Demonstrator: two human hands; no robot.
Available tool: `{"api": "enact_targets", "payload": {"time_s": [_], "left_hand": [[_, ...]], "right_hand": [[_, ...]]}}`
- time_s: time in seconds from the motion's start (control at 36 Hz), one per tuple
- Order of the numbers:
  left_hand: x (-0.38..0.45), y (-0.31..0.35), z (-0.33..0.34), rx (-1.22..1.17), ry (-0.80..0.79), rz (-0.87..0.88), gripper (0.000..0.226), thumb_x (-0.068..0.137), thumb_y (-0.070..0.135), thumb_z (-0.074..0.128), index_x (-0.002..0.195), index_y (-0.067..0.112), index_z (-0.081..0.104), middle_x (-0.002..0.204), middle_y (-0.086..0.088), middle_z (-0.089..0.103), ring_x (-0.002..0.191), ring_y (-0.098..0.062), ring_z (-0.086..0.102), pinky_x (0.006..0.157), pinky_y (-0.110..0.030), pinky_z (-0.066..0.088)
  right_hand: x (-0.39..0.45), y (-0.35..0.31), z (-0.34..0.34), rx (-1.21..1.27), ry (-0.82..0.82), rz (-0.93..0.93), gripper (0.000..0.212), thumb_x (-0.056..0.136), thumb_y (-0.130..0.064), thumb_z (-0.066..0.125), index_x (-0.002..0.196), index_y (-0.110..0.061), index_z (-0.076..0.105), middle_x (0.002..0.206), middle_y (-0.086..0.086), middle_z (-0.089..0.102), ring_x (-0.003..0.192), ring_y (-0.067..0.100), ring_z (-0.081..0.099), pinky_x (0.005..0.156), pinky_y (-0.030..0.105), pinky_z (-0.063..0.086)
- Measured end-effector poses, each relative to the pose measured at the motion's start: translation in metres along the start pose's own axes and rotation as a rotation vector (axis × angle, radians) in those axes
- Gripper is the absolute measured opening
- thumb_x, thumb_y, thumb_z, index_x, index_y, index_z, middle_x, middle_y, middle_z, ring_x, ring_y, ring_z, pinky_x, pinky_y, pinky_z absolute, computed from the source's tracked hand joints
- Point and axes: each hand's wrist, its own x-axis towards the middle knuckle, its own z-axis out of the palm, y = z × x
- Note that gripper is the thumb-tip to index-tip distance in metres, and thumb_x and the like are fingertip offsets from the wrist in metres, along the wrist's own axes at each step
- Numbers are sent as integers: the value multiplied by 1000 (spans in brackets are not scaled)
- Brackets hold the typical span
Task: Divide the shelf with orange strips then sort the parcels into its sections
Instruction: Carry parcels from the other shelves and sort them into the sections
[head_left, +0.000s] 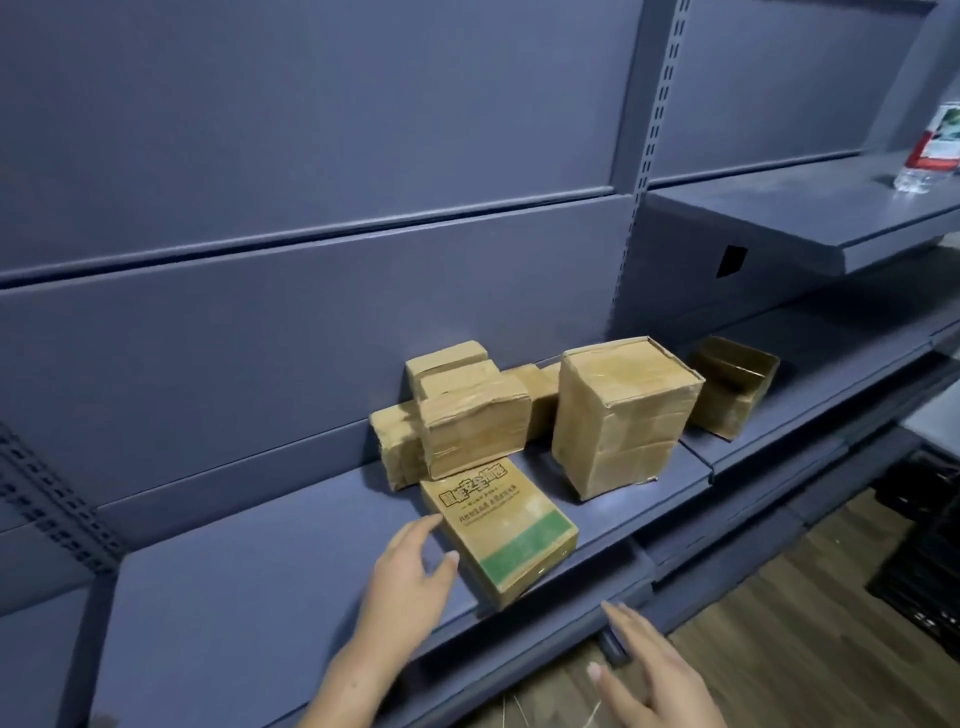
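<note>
1. Grey-blue metal shelving fills the view, with slotted uprights and plain back panels; a wood-look floor (779, 613) shows at lower right, and a dark crate (930, 561) stands on it at the far right edge.
2. On the main shelf (260, 587) a cluster of brown parcels sits toward the right end, against the back panel.
3. Nearest the front lies a flat printed box (501, 527), top face up, bearing bold Chinese characters, a smaller line of text too blurred to read, and a green band across its near end.
4. Behind it, several tape-wrapped parcels (467, 415) are piled together, touching one another.
5. To their right stands a taller taped carton (621, 418), upright and sealed.
6. On the adjoining shelf section, an open-topped cardboard box (735, 384) stands just beside the tall carton.
7. On a higher shelf at far right stands a clear plastic water bottle (932, 150) with a red and white label; its writing cannot be read.
8. The left hand (415, 566) reaches over the shelf, fingers spread and relaxed; fingertips and thumb are at the printed box's left edge, gripping nothing.
9. The right hand (649, 670) hovers in front of the shelf edge, fingers extended, holding nothing.
</note>
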Motion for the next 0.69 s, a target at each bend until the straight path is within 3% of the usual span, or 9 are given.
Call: {"api": "enact_targets", "payload": {"time_s": [0.08,0.14,0.19,0.25,0.31,0.42,0.5,0.58,0.69], "left_hand": [[26,-4,-7,-88,45,-50,46,97,30,63,141,31,51,137,7,54,114,-5,50,102,-32,47],[42,-5,-10,-149,64,-75,46,96,31,63,140,33,51,136,2,55,113,-5,50,98,-36,52],[57,-4,-13,-200,68,-91,46,96,33,63,140,35,50,132,1,54,116,-9,53,81,-28,57],[71,-3,-16,-244,85,-105,48,96,37,62,142,39,47,129,4,55,115,-11,56,71,-25,56],[85,1,-18,-276,116,-98,54,94,40,63,144,42,44,128,7,56,110,-9,59,84,-32,54],[106,13,-20,-369,158,-56,61,95,38,64,149,41,38,141,18,45,111,-8,60,94,-31,49],[119,20,-18,-402,182,-37,63,94,41,64,147,55,33,147,19,42,111,-12,62,99,-38,52],[130,26,-15,-395,200,-47,65,93,46,61,147,61,27,151,13,38,126,-23,54,95,-27,52],[141,34,-8,-347,205,-101,56,94,59,53,144,63,29,160,8,30,146,-12,31,112,-35,37]], "right_hand": [[25,-17,5,13,8,-17,60,85,-39,78,111,-78,40,142,-31,44,133,-12,40,101,6,27],[41,-27,8,42,-1,-18,57,87,-37,78,124,-64,44,144,-25,47,137,-5,41,104,12,33],[56,-36,10,71,-39,-9,52,90,-39,74,131,-54,46,145,-23,46,138,-2,40,111,21,36],[70,-47,13,121,-54,-7,50,90,-37,74,124,-60,45,142,-24,45,139,0,40,115,30,38],[82,-54,16,142,-54,-4,52,91,-34,74,119,-64,42,140,-24,47,140,2,41,116,37,40],[101,-61,18,195,-59,10,51,88,-37,76,120,-66,50,142,-21,55,136,4,48,112,43,45],[116,-64,15,263,-78,23,50,88,-35,77,120,-65,52,135,-15,61,119,-3,56,106,36,49],[133,-66,9,364,-95,39,49,90,-16,75,116,-54,57,124,-16,66,102,-16,59,86,15,52],[162,-63,0,477,-162,52,43,91,-8,72,123,-33,59,109,-22,67,85,-26,60,67,0,46]]}}
